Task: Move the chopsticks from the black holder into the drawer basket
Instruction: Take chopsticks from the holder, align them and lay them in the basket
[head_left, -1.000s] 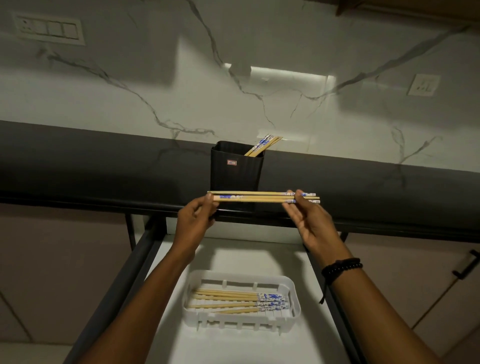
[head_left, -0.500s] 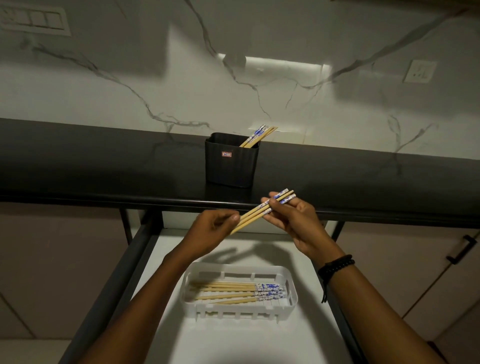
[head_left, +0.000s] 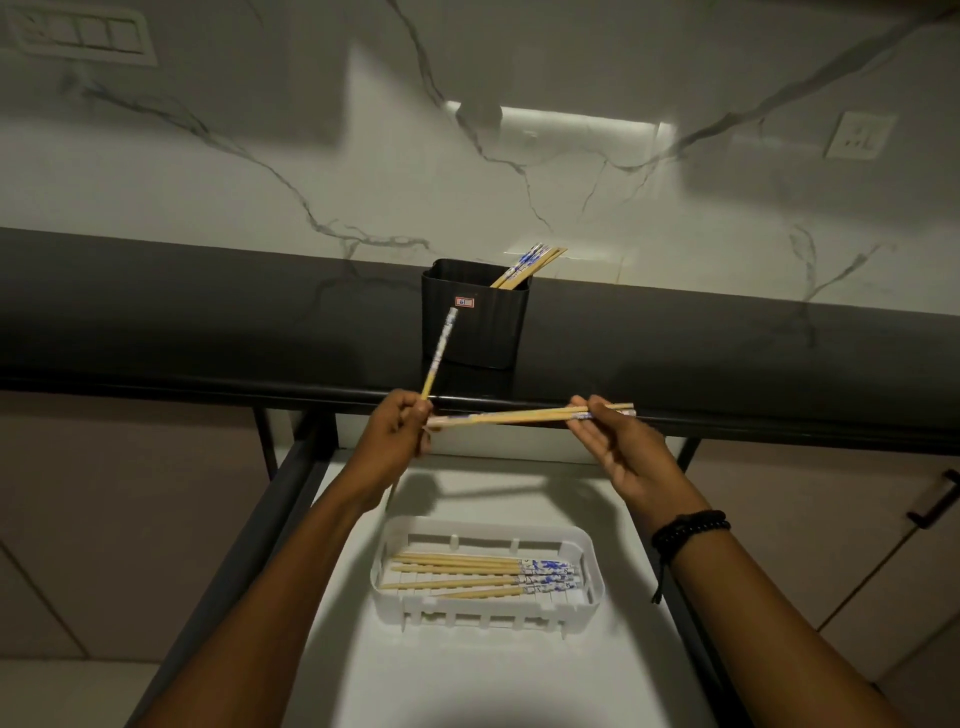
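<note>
Looking down, I see my left hand (head_left: 397, 436) pinch one chopstick (head_left: 439, 353) that points up. My right hand (head_left: 621, 447) pinches the sideways chopsticks (head_left: 519, 417). The drawer basket (head_left: 488, 616) lies right below, its long side the same way. More chopsticks (head_left: 524, 267) wait in the black holder (head_left: 475, 338). I can't read its red sticker (head_left: 466, 301).

Head-worn view, forward and downward

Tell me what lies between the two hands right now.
In the head view, a few chopsticks span the gap, nearly level, the left hand gripping one end and the right hand pinching the other.
</note>
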